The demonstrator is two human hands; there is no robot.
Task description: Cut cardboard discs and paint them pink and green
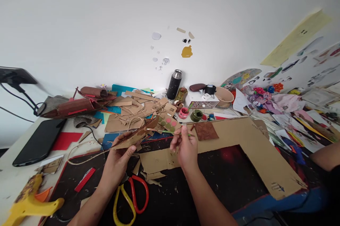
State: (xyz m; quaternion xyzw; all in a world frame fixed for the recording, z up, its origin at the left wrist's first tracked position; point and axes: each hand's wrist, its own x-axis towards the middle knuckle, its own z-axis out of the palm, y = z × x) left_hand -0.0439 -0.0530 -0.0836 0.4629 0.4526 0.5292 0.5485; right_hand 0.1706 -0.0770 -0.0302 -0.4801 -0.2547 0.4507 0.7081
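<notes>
My left hand (pixel 120 155) holds up a curved cardboard piece (pixel 132 141), partly painted brown, between thumb and fingers. A beige string (pixel 87 153) trails in a loop to its left; whether it is tied to the piece I cannot tell. In my right hand (pixel 186 150) a thin paintbrush (pixel 168 132) with a green handle is pinched, its tip pointing left at the piece's right end. Whether the bristles touch is too small to tell. Beyond the hands stand open paint jars, one pink (pixel 183 113) and one dark green (pixel 197 115).
Red-and-yellow scissors (pixel 132 197) lie in front, a yellow glue gun (pixel 34 197) at left near a phone (pixel 39 142). Behind are a brown model boat (pixel 75 108), cardboard scraps (pixel 138 107) and a black flask (pixel 174 85). A cut cardboard sheet (pixel 255 151) spreads right; another person's arm (pixel 325 157) shows there.
</notes>
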